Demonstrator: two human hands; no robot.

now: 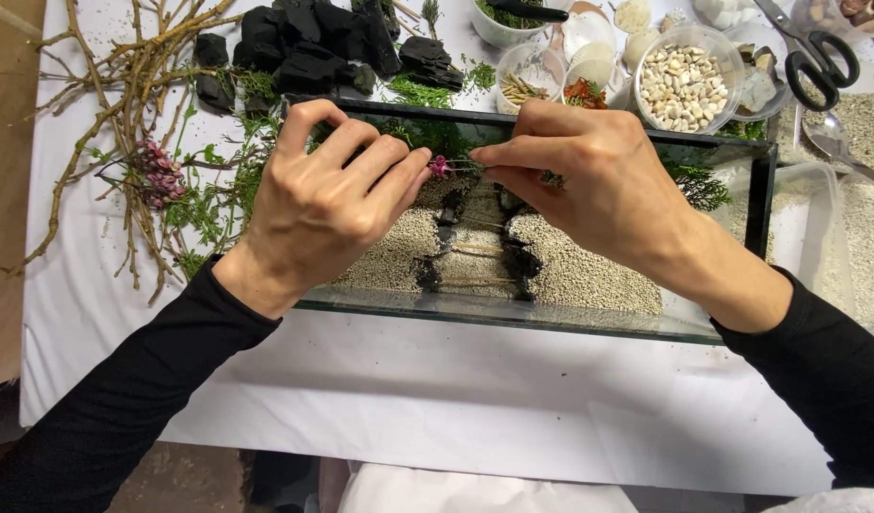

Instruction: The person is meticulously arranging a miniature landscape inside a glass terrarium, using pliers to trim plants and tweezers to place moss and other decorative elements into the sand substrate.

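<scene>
A long glass tank (513, 318) lies on a white table. Inside it, pale gravel (570, 271) forms two banks, with dark stones and thin wooden sticks laid as steps (470, 249) between them. Green sprigs line the tank's back. My left hand (327, 204) and my right hand (579, 180) meet above the middle of the tank. Between their fingertips they pinch a small pink flower sprig (441, 166) on a thin stem. Both my sleeves are black.
Bare branches (123, 85) and pink buds (159, 176) lie at the left. Black rocks (313, 47) sit behind the tank. Tubs of pale pebbles (684, 85), shells and sticks stand at the back right, with black-handled scissors (817, 57), a spoon (831, 142) and a tray of gravel (864, 218).
</scene>
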